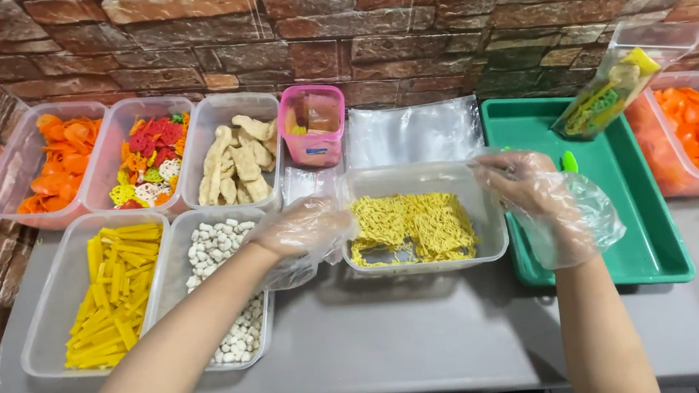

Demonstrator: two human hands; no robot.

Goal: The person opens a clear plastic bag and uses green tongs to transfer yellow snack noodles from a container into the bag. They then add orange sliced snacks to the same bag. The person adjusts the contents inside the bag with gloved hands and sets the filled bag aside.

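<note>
Both my hands wear thin clear plastic gloves. A clear tub (454, 176) with a layer of yellow noodle snacks (414, 226) stands on the grey table in front of me. My left hand (305, 233) grips the tub's left edge. My right hand (546, 203) has its fingers pinched on the tub's far right corner. A filled clear bag (616, 84) of yellow, green and orange snacks lies tilted over the far right corner of a green tray (624, 189), just beyond my right hand.
Clear tubs on the left hold orange crisps (65, 160), mixed coloured crackers (151, 159), pale crackers (240, 158), yellow sticks (117, 292) and small white pieces (222, 279). A pink container (314, 125) and flat clear bags (413, 133) sit at the back. Orange crisps (697, 131) lie right. A brick wall stands behind.
</note>
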